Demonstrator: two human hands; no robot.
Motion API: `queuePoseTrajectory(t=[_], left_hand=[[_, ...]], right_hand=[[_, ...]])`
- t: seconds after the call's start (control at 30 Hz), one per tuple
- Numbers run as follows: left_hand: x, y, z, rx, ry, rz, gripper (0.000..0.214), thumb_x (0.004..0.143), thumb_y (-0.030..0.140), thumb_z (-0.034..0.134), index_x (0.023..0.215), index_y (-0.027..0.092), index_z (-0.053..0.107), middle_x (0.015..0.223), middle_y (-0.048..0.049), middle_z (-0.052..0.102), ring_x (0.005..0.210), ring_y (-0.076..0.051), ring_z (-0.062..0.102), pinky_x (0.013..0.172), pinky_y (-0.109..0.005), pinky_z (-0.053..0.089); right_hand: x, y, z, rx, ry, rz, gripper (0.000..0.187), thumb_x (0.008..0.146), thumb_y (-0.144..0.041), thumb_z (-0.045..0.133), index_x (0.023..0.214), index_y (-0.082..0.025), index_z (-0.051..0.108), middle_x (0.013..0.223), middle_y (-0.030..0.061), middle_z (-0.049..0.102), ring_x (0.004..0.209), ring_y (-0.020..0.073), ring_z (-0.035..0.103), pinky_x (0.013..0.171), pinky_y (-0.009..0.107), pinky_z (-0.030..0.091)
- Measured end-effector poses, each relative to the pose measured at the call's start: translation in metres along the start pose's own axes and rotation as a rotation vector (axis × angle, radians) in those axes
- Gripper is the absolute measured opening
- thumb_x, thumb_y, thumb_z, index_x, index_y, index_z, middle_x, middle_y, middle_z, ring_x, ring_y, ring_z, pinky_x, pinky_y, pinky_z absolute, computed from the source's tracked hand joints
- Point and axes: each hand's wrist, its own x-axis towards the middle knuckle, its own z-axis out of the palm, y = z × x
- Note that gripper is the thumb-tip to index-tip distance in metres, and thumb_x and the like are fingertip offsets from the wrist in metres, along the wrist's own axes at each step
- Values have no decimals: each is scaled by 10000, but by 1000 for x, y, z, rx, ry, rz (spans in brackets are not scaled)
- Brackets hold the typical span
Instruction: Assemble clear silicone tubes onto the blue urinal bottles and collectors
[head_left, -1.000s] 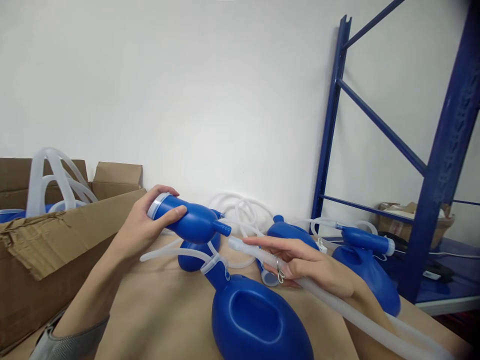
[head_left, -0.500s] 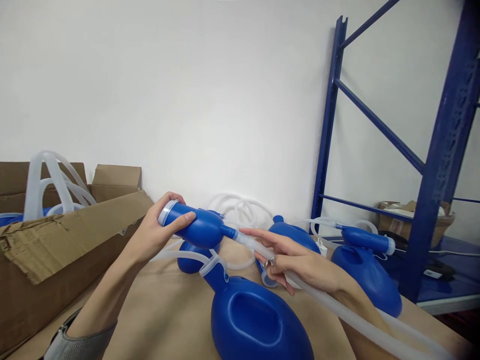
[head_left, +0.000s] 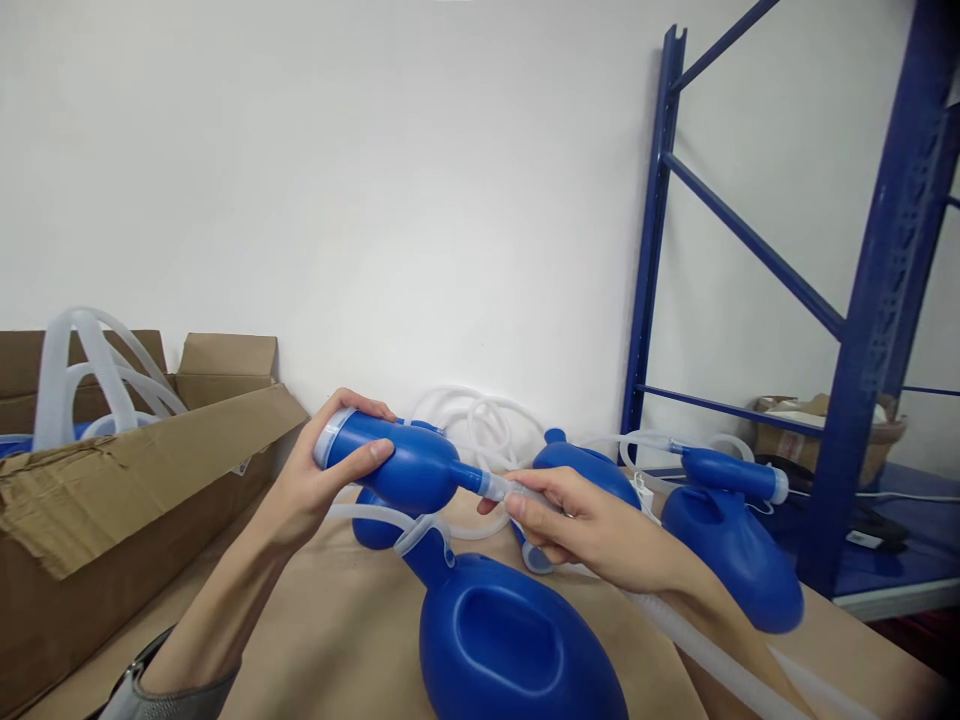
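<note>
Remotely, I saw left hand [head_left: 319, 475] wrapped around bulbous blue plastic bottle [head_left: 409, 465], fingers parted just to its girth, near translucent collar [head_left: 328, 440]. Bottle hung tilted above brown tabletop [head_left: 322, 640], narrow nozzle [head_left: 469, 478] toward right hand [head_left: 592, 520]. Right fingers nearly closed, pinching ribbed translucent hose [head_left: 709, 645] by its end. Hose end met nozzle; I could not tell how far on. Large blue plastic jug [head_left: 574, 655] lay below hands, brown cardboard box [head_left: 157, 500] at left.
</note>
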Motion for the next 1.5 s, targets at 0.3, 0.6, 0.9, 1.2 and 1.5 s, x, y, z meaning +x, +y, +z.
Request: queuePoseTrajectory(t=[0.3,0.6,0.9,1.2,1.5], left_hand=[[-6,8,3,93,38,41,447,672,539,789,917,252,548,993,-34,650,857,-222,648,652,-277,568],[-15,20,15,193,126,11,460,710,621,719,904,250,528,894,-11,622,727,-172,617,548,-233,526],[-23,28,21,230,99,52,433,708,600,737,883,246,558,898,-5,647,800,-193,630,640,-270,531],[-10,23,6,181,199,131,400,680,532,799,885,236,626,964,-21,650,868,-201,611,675,-271,540],[7,14,-27,-250,523,4,326,720,451,800,848,231,596,869,35,581,745,-106,510,480,-162,343]], right_hand=[[-17,-24,11,-343,212,-190,446,1019,-576,424,882,-220,656,756,8,589,687,159,532,647,298,403],[-5,-15,13,-341,256,-271,425,1052,-521,400,819,-204,559,677,-26,528,580,112,461,583,270,362],[-4,-17,18,-320,212,-222,491,1034,-591,396,877,-188,629,738,3,594,628,121,505,569,258,358],[18,19,0,313,-152,-153,819,881,-845,353,1324,-175,511,822,40,622,613,128,610,473,198,380],[37,29,19,620,-207,-367,478,995,-510,562,1345,-186,592,1043,121,703,904,226,745,587,231,569]])
